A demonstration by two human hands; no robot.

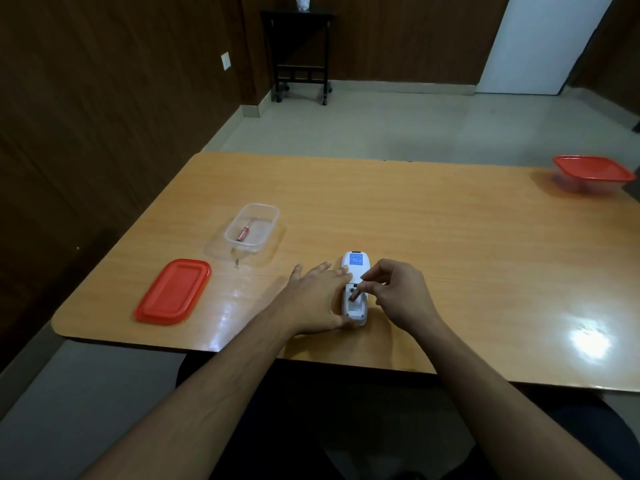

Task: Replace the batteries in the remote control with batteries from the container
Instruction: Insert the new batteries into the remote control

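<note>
From the head camera, looking down over both forearms, a white remote control [354,289] lies face down near the front edge of the wooden table [433,237], its back turned up with a blue label at the far end and the battery compartment open at the near end. The left hand [317,301] steadies it from the left side: the fingers are fairly straight and spread, the fingertips resting against the remote's upper left edge and the thumb touching its near corner, so this grip is spread rather than closed around the body. The right hand [398,292] hovers over the open compartment with its fingers curled, the thumb and forefinger pinching a small reddish battery [356,292] that tilts down into the compartment; whether its lower end is seated there cannot be told. To the left and farther back stands a clear plastic container [252,227] without its lid, holding one more red battery [243,233] lying on the bottom. Its red lid [173,291] lies flat on the table, nearer the front-left corner, apart from the container. At the far right edge of the table sits a second clear container with a red lid [593,169] on it, well apart from everything else.
</note>
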